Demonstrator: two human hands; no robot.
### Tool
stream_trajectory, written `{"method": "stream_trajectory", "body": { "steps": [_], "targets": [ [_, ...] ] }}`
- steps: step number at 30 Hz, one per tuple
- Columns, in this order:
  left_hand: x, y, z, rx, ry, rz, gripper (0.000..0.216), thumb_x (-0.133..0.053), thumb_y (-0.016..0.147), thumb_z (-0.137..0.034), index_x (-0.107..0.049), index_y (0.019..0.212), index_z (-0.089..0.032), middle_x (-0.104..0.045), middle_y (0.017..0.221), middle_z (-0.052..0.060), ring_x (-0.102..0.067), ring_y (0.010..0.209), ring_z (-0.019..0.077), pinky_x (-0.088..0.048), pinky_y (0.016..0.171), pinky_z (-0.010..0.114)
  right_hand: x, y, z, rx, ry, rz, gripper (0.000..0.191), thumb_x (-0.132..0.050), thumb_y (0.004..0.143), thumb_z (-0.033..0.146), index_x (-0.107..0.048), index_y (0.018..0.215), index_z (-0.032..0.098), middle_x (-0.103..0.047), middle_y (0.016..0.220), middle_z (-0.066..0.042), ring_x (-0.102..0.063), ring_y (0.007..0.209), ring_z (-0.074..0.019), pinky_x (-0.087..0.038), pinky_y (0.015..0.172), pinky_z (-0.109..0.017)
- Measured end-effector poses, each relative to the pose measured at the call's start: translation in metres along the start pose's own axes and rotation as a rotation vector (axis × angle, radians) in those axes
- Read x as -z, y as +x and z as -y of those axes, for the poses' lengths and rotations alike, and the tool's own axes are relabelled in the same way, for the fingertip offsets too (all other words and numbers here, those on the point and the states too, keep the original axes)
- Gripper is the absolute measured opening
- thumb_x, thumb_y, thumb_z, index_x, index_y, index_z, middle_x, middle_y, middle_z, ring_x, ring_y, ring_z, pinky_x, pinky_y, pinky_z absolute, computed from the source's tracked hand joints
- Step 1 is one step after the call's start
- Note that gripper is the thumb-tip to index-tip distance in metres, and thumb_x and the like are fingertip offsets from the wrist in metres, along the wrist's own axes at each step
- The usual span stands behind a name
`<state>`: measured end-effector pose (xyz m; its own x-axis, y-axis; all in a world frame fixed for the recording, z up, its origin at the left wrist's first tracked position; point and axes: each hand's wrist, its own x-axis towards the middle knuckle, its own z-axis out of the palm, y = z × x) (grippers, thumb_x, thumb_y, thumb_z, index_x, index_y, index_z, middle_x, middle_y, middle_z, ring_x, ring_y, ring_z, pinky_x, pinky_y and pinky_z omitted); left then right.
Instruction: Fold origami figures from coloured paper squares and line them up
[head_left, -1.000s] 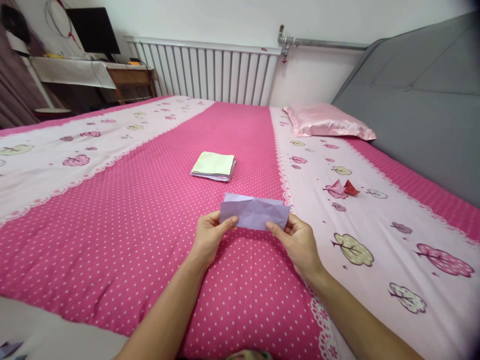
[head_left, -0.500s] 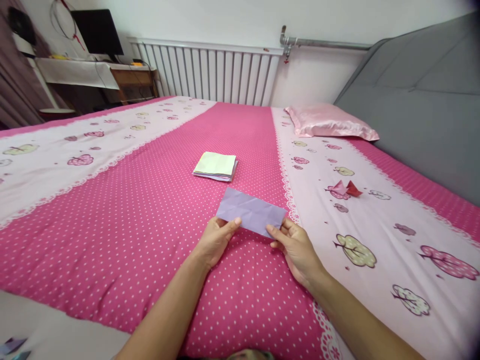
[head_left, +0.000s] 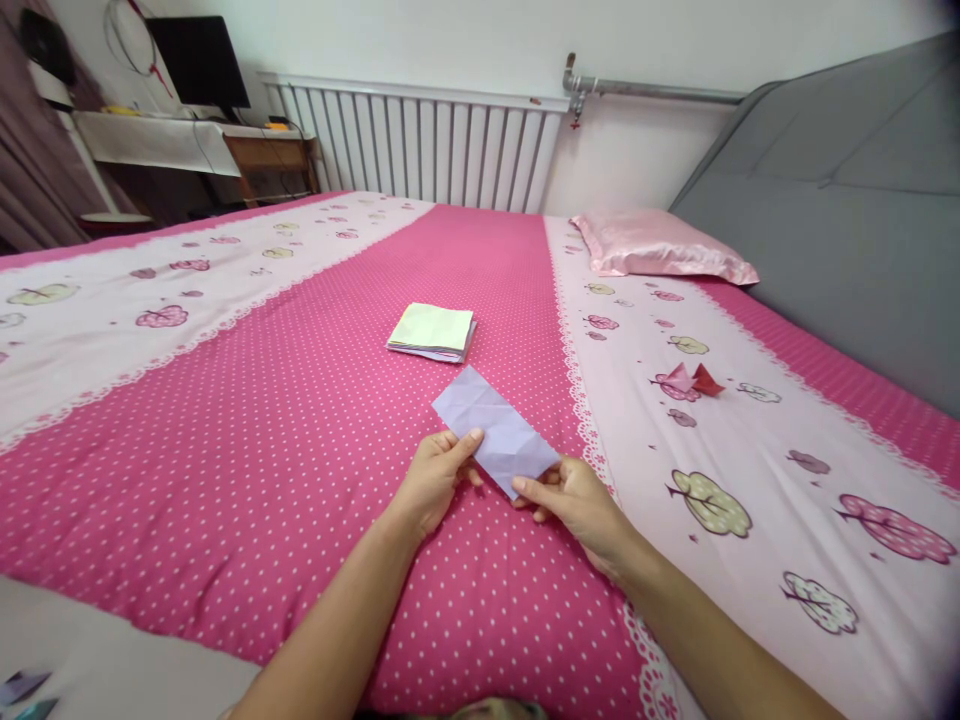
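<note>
A creased purple sheet of paper [head_left: 499, 425], rectangular in outline, is held above the bed between both my hands. My left hand [head_left: 439, 475] pinches its lower left edge, thumb on top and fingers underneath. At the lower right end, my right hand [head_left: 577, 505] grips the sheet, its thumb near the corner and its fingers partly hidden behind. Just beyond the sheet lies a stack of square paper [head_left: 431, 330], pale yellow-green on top with purple showing below.
Two small folded paper pieces, one pink [head_left: 679, 378] and one red [head_left: 705, 380], sit on the bedspread [head_left: 300, 430] to the right. Farther back is a pink pillow [head_left: 664, 243] by the grey headboard [head_left: 832, 190]. Folded paper bits [head_left: 22, 687] lie at bottom left.
The purple paper has turned clockwise, its right end now lower and nearer to me. My right hand has moved slightly down and left with it. The stack stays put.
</note>
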<state>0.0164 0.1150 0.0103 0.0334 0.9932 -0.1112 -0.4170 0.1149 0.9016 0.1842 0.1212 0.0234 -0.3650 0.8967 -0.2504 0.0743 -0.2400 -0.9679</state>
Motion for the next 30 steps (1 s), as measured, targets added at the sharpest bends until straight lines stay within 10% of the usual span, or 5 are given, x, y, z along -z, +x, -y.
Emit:
{"method": "stream_trajectory", "body": {
  "steps": [11, 18, 30],
  "targets": [
    [-0.002, -0.006, -0.002, 0.115, 0.271, 0.163, 0.031, -0.069, 0.068, -0.038, -0.067, 0.068, -0.008, -0.063, 0.059, 0.005, -0.046, 0.041, 0.0052, -0.035, 0.040, 0.017, 0.013, 0.004, 0.002, 0.120, 0.229, 0.028, 0.043, -0.071, 0.069, 0.029, -0.051, 0.106, 0.021, -0.067, 0.081, -0.002, -0.064, 0.073, -0.0173, -0.047, 0.066, -0.029],
    [-0.002, -0.007, -0.003, 0.100, 0.153, 0.202, 0.040, -0.072, 0.065, -0.025, -0.065, 0.101, -0.010, -0.067, 0.073, 0.008, -0.054, 0.053, 0.0087, -0.039, 0.048, 0.018, 0.013, 0.006, 0.002, 0.069, 0.267, -0.026, 0.053, -0.072, 0.066, 0.023, -0.048, 0.114, 0.019, -0.068, 0.082, -0.003, -0.064, 0.074, -0.0177, -0.047, 0.070, -0.030],
    [-0.003, -0.008, -0.002, 0.113, 0.102, 0.112, 0.021, -0.067, 0.067, -0.021, -0.072, 0.085, -0.012, -0.068, 0.068, 0.007, -0.059, 0.057, 0.0129, -0.045, 0.060, 0.024, 0.014, 0.010, -0.002, 0.054, 0.245, -0.018, 0.016, -0.073, 0.061, 0.024, -0.069, 0.074, 0.017, -0.069, 0.073, -0.003, -0.062, 0.069, -0.0164, -0.046, 0.072, -0.030]
  ]
}}
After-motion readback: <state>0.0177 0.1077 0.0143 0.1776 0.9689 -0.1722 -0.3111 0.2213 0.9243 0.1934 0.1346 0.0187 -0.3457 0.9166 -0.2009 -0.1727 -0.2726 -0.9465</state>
